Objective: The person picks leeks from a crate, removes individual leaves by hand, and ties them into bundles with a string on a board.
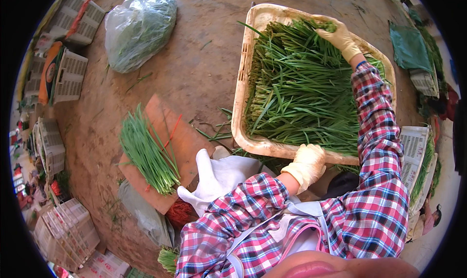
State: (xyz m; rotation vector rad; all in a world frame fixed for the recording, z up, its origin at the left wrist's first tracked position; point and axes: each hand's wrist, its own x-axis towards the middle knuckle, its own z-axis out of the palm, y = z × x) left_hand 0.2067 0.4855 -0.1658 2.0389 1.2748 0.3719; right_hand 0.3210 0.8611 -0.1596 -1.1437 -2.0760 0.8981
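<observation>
A large cream plastic crate (239, 100) stands in front of me, filled with layered green chives (296, 90). My right hand (340, 37), in a pale yellow glove, reaches to the crate's far right corner. Its fingers are closed around some chives there. My left hand (307, 166), gloved the same way, is curled at the crate's near rim; its fingertips are partly hidden. To the left, a loose bundle of chives (148, 151) lies on a reddish-brown board (170, 120). A red tie (173, 130) lies across the board, partly under the bundle.
A clear plastic bag (140, 35) of greens sits on the brown floor at upper left. White slatted crates (70, 76) line the left side, and another white crate (414, 151) stands at right. A heap of red ties (180, 214) lies by the board. Loose leaves litter the floor.
</observation>
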